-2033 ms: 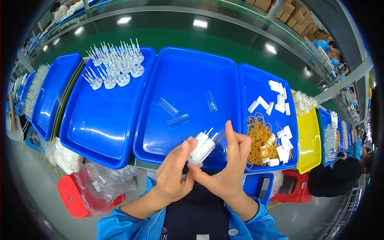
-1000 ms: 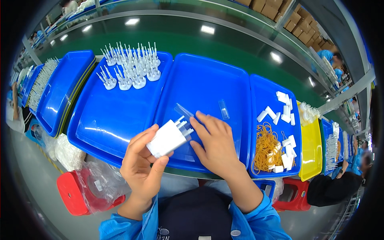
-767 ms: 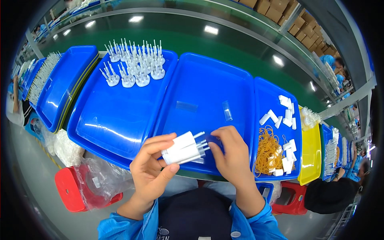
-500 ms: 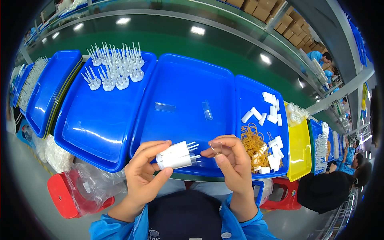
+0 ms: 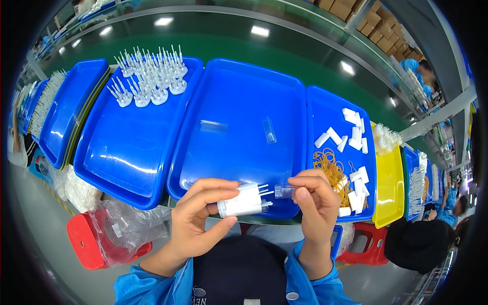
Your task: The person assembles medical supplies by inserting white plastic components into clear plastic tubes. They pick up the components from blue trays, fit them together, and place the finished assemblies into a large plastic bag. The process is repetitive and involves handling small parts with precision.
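Observation:
My left hand [image 5: 198, 221] is closed around a bundle of white blocks [image 5: 236, 202], from whose right side several thin white rods stick out. Opposite it, my right hand [image 5: 317, 206] pinches a short transparent plastic sleeve [image 5: 282, 191] between thumb and fingers. The sleeve is level with the rod tips and very near them; whether they touch I cannot tell. Both hands are over the near edge of the middle blue tray [image 5: 234, 162]. Two flat transparent plastic pieces, one to the left [image 5: 213, 126] and one to the right [image 5: 269, 130], lie in that tray.
Upright white rodded parts [image 5: 152, 76] stand in the left blue tray [image 5: 119, 157]. The right tray [image 5: 317, 109] carries white blocks [image 5: 356, 137] and tan rubber bands [image 5: 330, 168]. Beyond it are a yellow tray [image 5: 389, 198] and a person's black cap [image 5: 419, 244]. Red stools [image 5: 86, 241] flank me below.
The transparent sleeve in my right hand has turned from end-on to side-on beside the rods. Both hands have shifted slightly right in the picture, and the trays sit a little higher.

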Demonstrator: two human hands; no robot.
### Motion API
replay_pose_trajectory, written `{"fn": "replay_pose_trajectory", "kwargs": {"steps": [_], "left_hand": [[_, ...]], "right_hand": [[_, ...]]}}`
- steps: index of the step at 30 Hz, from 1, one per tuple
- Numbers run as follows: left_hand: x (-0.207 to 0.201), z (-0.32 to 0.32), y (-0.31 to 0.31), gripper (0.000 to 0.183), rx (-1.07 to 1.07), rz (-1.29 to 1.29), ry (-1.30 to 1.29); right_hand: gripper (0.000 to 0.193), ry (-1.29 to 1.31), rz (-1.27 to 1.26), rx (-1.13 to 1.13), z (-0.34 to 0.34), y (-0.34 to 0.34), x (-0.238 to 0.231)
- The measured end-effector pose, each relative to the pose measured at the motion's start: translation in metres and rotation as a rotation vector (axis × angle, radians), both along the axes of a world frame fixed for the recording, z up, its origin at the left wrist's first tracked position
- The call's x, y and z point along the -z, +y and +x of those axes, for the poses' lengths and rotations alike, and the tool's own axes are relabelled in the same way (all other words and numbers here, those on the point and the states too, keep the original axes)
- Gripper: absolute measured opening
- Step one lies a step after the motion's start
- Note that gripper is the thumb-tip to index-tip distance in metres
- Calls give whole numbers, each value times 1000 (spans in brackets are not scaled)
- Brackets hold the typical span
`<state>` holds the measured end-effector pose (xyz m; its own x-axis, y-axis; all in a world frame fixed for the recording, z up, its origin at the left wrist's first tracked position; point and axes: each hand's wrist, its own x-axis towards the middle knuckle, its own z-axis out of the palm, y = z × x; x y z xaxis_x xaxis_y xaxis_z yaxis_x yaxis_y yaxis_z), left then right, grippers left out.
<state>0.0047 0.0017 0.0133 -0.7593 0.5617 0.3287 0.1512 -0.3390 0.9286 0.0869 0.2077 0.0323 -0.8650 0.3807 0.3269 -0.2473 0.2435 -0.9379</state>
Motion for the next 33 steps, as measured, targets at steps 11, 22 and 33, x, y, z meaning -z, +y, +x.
{"fn": "replay_pose_trajectory", "kwargs": {"steps": [11, 22, 33], "left_hand": [[5, -2, 2, 38, 4, -33, 36], [6, -2, 2, 40, 1, -40, 43], [-3, -5, 1, 40, -46, -284, 316]], "right_hand": [[9, -98, -230, -30, 0, -9, -3], [8, -140, -51, -9, 1, -13, -10], [11, -33, -198, 24, 1, -23, 4]]}}
